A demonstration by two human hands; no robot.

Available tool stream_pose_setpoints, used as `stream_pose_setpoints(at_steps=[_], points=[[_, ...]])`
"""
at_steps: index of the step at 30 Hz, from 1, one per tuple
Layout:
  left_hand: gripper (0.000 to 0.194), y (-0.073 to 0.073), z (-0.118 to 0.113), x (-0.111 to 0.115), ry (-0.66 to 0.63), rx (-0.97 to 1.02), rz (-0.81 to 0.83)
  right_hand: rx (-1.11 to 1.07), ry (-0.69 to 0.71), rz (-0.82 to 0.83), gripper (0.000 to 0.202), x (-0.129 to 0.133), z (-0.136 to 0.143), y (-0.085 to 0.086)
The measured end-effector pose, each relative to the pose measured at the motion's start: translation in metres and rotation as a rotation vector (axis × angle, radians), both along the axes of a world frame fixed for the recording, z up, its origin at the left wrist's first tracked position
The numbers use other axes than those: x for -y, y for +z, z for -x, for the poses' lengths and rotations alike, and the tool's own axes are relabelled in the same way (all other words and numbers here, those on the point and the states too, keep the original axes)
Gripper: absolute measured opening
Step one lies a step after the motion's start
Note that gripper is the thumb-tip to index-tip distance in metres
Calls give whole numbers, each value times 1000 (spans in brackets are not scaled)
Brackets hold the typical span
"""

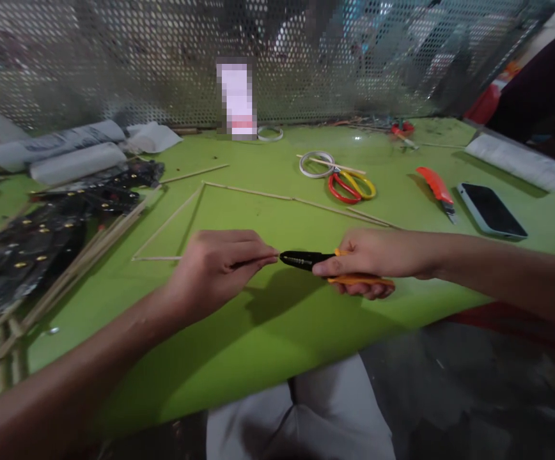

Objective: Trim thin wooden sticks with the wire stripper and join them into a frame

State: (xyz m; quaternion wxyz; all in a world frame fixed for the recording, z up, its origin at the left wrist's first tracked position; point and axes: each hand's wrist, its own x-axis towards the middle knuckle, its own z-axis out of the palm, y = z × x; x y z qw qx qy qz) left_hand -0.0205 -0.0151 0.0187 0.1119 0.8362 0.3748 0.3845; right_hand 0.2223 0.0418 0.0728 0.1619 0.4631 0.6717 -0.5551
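My right hand is wrapped round pliers with orange handles and black jaws, which point left. The jaw tips meet the fingertips of my left hand, pinched together on something too small to make out. Behind my hands, thin joined sticks form an angular frame on the green table. One end of this frame passes behind my left hand.
Scissors and a tape roll lie beyond my right hand, with an orange cutter and a phone farther right. Long sticks, black plastic packets and white rolls lie left.
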Motion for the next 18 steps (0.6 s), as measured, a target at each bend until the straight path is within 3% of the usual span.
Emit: stream_pose_setpoints(at_steps=[2,4,8,11,14,18], points=[[13,1,0,-2,19,15,99,32,25,-98,57,2,1,0],[12,2,1,-3,54,45,188,85,108,-358,55,7,-2,-3],[10,4,0,-3,112,94,279,198,286,-1242,41,20,-12,-13],[12,4,-2,-3,114,140,363,200,453,-1674,36,28,-16,-19],[12,4,-3,-4,92,182,447,223,536,-1850,32,29,-15,-20],[11,6,-1,-7,98,195,516,231,547,-1893,30,25,-13,-21]])
